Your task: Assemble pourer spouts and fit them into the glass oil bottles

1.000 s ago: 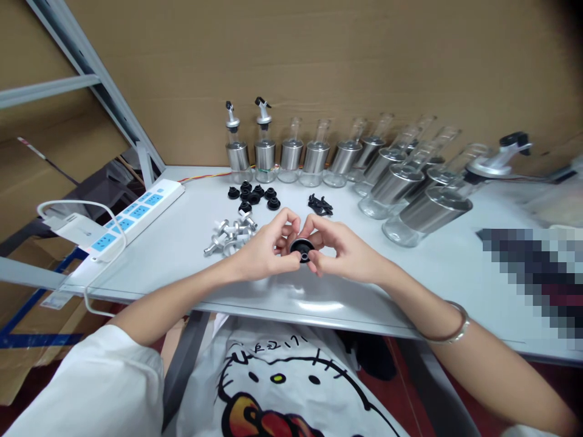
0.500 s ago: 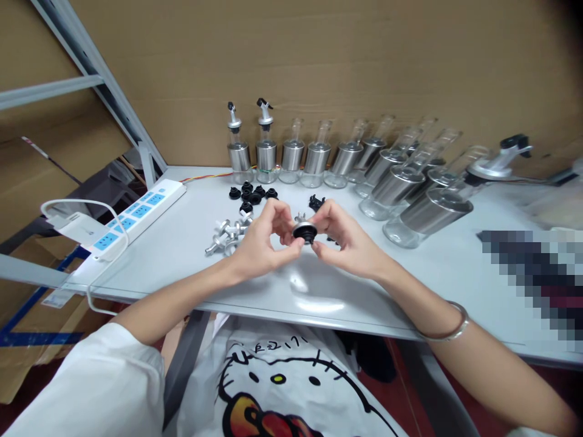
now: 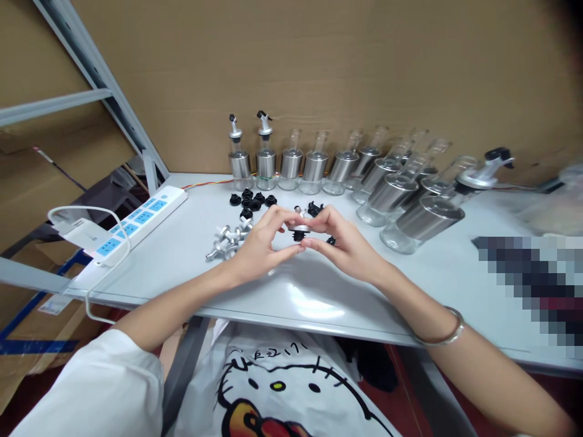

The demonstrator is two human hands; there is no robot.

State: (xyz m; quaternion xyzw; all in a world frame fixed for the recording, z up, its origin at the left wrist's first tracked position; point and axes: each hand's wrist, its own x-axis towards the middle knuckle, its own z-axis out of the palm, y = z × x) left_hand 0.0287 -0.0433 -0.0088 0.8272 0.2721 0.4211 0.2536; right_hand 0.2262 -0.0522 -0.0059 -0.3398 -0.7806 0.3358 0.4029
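Between my left hand (image 3: pixel 262 246) and my right hand (image 3: pixel 348 246), a silver pourer top with a black ribbed stopper (image 3: pixel 299 232) is pinched, stopper facing down. Thumbs press at the stopper's lower end, and fingers rest on the silver rim. Left of my left hand lies a pile of silver spout pieces (image 3: pixel 224 241). Black ribbed stoppers (image 3: pixel 255 201) sit in a group behind it. Just beyond my fingers are small black parts (image 3: pixel 314 209), and another black piece (image 3: pixel 331 241) shows beside my right hand.
Several glass bottles with steel sleeves (image 3: pixel 314 165) line the back and right; three carry pourers. A white power strip (image 3: pixel 136 223) with a plugged charger lies left. A cardboard wall (image 3: pixel 319 60) stands behind the grey table (image 3: pixel 182 267).
The held piece has tilted so its black stopper now points straight down and shows side-on. My thumbs have come together beneath it. The whole view has shifted slightly.
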